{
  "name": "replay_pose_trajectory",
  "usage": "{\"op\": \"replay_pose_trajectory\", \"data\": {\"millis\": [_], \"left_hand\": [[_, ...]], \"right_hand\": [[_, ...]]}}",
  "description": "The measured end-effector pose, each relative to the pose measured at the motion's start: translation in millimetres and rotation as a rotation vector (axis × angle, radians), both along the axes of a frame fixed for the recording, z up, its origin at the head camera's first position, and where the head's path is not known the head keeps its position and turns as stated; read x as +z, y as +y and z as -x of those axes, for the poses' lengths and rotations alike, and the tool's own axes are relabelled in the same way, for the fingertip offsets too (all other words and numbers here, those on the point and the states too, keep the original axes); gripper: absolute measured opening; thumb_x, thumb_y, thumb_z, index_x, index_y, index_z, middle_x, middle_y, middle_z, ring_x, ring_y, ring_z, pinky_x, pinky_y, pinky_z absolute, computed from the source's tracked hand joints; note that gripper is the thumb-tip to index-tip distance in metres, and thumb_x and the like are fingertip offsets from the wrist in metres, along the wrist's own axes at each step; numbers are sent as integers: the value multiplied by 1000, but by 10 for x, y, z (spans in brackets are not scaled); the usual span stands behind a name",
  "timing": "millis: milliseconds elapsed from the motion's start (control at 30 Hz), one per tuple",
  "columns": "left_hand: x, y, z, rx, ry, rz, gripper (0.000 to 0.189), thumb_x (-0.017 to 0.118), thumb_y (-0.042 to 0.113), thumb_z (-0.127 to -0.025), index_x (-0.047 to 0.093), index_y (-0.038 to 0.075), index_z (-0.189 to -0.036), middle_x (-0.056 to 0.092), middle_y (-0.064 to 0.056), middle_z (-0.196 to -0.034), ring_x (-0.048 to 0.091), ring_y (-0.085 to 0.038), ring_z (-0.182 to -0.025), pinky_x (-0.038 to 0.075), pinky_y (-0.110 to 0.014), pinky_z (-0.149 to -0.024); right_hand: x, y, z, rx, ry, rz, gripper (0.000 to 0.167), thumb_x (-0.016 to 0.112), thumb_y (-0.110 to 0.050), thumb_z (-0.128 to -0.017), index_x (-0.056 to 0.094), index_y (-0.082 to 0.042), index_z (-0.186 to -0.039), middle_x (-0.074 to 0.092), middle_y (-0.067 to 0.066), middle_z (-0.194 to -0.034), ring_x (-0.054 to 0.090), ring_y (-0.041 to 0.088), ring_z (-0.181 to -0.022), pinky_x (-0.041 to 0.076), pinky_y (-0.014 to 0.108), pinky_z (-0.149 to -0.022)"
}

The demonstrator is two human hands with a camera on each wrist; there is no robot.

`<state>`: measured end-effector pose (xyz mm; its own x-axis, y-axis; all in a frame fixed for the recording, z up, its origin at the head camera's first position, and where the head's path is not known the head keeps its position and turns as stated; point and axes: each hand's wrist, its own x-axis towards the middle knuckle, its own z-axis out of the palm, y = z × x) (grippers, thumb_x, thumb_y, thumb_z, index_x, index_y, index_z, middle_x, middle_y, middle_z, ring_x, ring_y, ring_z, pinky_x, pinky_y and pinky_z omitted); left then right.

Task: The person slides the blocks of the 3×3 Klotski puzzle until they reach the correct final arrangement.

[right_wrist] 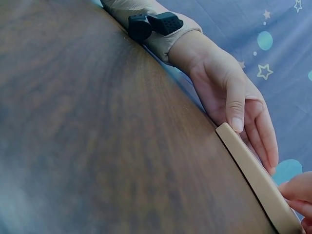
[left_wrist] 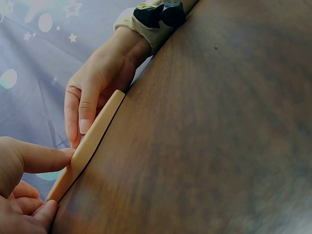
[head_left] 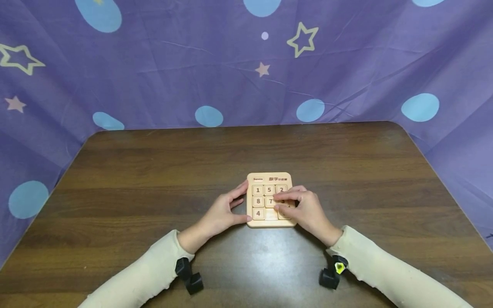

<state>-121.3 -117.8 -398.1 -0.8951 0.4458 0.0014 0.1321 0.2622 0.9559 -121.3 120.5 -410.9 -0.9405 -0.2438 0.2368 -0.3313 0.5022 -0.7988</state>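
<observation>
- Pale rectangular wooden puzzle [head_left: 285, 177] set on brown wooden table [head_left: 192, 158], long axis pointing away; left edge touched by straight-fingered left hand [head_left: 222, 210].
- Square wooden 7 tile [head_left: 270, 201], beyond vacant slot [head_left: 271, 215], overlapped rightward by right hand [head_left: 307, 209]; grip unclear.

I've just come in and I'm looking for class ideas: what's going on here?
A person is handling a number puzzle on a table. The left hand touches its left edge with thumb and fingers, while the right hand reaches over its right side, fingertips near the 7 tile. The left column reads 1, 8, 4, and the gap sits mid-bottom row. The numbers aren't in counting order; the right hand partly covers the right column.
</observation>
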Motion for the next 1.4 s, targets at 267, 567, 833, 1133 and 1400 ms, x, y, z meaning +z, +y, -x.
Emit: {"op": "replay_pose_trajectory", "data": {"millis": [267,567,833,1133,1400], "left_hand": [[1,-8,1,1,-3,0,84,74,-9,-71,30,-9,-142,25,-18,-152,28,-28,-138,37,-37,-108],[-9,-6,5,-8,6,-1,84,74,-9,-71,30,-9,-142,25,-18,-152,28,-28,-138,38,-37,-108],[-4,-11,-1,-10,4,1,83,74,-8,-72,29,-9,-142,25,-19,-152,27,-29,-138,38,-39,-108],[-5,-14,-2,-11,5,5,83,74,-7,-72,29,-9,-142,25,-19,-152,27,-29,-138,38,-39,-108],[2,-15,-4,-9,7,3,83,74,-8,-72,30,-9,-142,25,-19,-152,27,-29,-138,38,-39,-108]], "right_hand": [[0,-5,3,6,-9,7,20,80,-12,-72,78,-16,-92,69,-2,-93,57,12,-91,48,24,-78],[-19,-3,-6,-1,-3,23,22,81,-12,-71,77,-15,-93,69,-1,-96,57,12,-93,48,24,-81],[-19,9,2,18,6,8,22,80,-13,-72,77,-15,-94,69,-2,-96,57,13,-94,47,28,-84],[-7,21,11,40,9,-4,23,80,-14,-72,77,-16,-94,69,-2,-95,57,12,-93,48,29,-84],[-8,35,22,63,-12,9,22,80,-11,-71,77,-16,-93,70,-5,-95,56,12,-95,46,30,-87]]}}
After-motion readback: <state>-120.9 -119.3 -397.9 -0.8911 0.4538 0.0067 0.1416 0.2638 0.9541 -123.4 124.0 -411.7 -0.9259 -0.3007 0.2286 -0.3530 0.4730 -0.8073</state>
